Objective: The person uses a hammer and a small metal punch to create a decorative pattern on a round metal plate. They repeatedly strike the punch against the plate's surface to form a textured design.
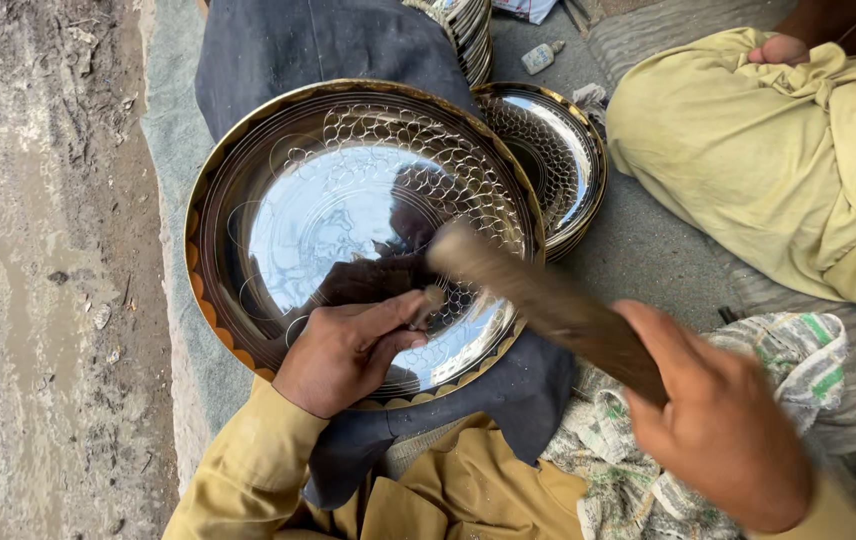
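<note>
Right hand (pixel 723 425) is closed around a blurred hammer (pixel 538 295); left hand (pixel 348 350) is pinching a small punch (pixel 430 300) against the engraved metal plate (pixel 348 215), which is propped on dark cloth (pixel 278 45).

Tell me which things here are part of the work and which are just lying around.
In use:
left hand holding a punch
right hand swinging a hammer
large tray on dark cloth

Lying about:
second tray
tray stack
small bottle
patterned rag
</note>
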